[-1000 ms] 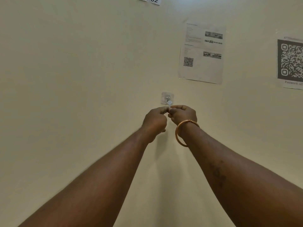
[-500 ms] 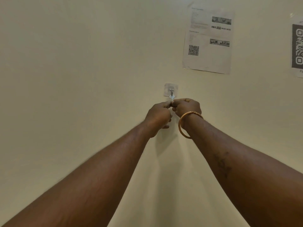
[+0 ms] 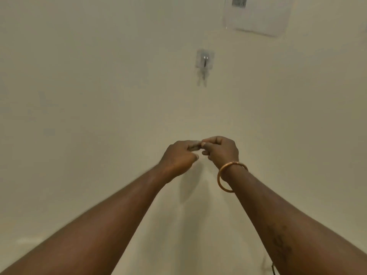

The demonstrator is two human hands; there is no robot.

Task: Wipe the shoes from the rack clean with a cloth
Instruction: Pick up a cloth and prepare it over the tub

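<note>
No shoe, rack or cloth is in view. Both of my arms reach out toward a cream wall. My left hand and my right hand are held close together with the fingers curled and the fingertips nearly meeting. The frame is blurred, and I can make out nothing clear between the fingertips. A clear adhesive hook is stuck on the wall well above both hands, with a small blurred thing hanging just under it. An orange bangle sits on my right wrist.
A printed paper sheet is taped to the wall at the upper right. The rest of the view is bare cream wall.
Both hands were pinching at the hook. They have come away from it and now sit well below it. The view has tilted, so the hook and paper appear higher.
</note>
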